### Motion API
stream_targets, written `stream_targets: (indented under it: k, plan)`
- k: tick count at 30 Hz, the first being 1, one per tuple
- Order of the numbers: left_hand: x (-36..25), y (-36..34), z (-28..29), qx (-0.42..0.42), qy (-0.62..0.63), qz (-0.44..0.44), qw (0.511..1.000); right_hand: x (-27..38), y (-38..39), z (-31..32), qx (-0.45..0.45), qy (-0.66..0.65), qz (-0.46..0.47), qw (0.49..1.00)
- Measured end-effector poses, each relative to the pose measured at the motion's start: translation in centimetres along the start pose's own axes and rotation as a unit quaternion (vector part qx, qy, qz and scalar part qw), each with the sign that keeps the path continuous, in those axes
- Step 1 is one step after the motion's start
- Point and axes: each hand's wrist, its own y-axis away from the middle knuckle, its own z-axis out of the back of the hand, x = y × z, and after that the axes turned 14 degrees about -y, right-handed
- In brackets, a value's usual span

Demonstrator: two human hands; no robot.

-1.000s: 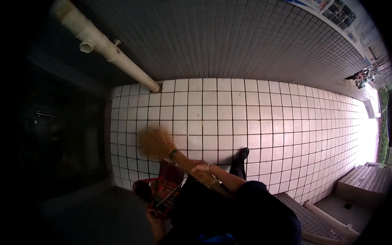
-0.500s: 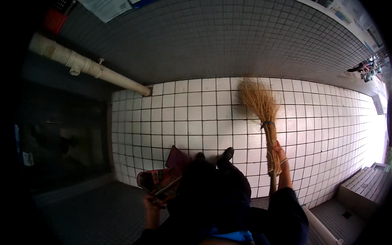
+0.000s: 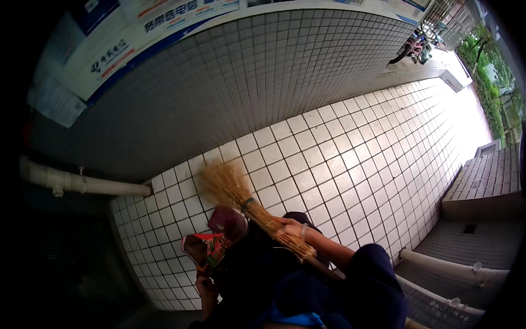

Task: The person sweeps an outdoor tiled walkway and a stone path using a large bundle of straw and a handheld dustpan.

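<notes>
My right hand (image 3: 290, 227) is closed around a straw broom (image 3: 224, 181) bound with a dark band, its bristles spread over the white tiled floor left of centre. Below the bristles is a maroon dustpan scoop (image 3: 227, 219), joined or close to a red, patterned container (image 3: 205, 244); I cannot tell which. My left hand (image 3: 207, 288) is closed on the dustpan's handle at the lower left, partly in shadow. My dark-clothed body and legs fill the bottom middle, hiding part of the floor.
A grey tiled wall (image 3: 263, 66) with posters runs along the top. White pipes (image 3: 98, 182) stand at left and lower right. Bicycles (image 3: 416, 46) stand at the far end, beside bright daylight and greenery. A tiled step (image 3: 482, 178) is on the right; a dark doorway lies lower left.
The broom swung right toward the wall half a second ago and is now back left, above the dustpan. My view has turned, showing more of the posters and corridor end.
</notes>
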Motion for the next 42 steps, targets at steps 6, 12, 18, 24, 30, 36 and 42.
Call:
stream_targets:
  k: [6, 12, 18, 24, 30, 36, 42]
  plan:
    - [1.8, 1.5, -8.8, -0.013, -0.008, -0.023, 1.000, 5.8, -4.2, 13.6, -0.052, -0.004, -0.012, 0.999]
    - [7.8, 7.7, -16.6, -0.072, 0.019, -0.019, 0.997, 17.2, 9.5, 36.1, -0.181, -0.073, 0.097, 0.976]
    - [12.3, 11.8, -24.3, -0.063, 0.047, -0.049, 0.996, 27.2, 18.7, 48.3, -0.196, -0.110, 0.209, 0.952]
    - [22.0, 15.1, -28.1, 0.003, 0.056, -0.092, 0.994, 22.0, 23.1, 49.4, -0.183, -0.067, 0.227, 0.954]
    - [27.7, 24.2, -36.2, 0.040, 0.038, -0.016, 0.998, 18.1, 27.8, 42.5, -0.055, -0.092, 0.098, 0.989]
    - [33.7, 28.4, -41.6, -0.026, 0.060, 0.000, 0.998, 18.6, 22.6, 42.1, 0.030, 0.023, -0.042, 0.998]
    - [36.7, 32.8, -50.3, -0.036, 0.021, 0.009, 0.999, 22.8, 23.3, 57.6, 0.012, -0.067, -0.038, 0.997]
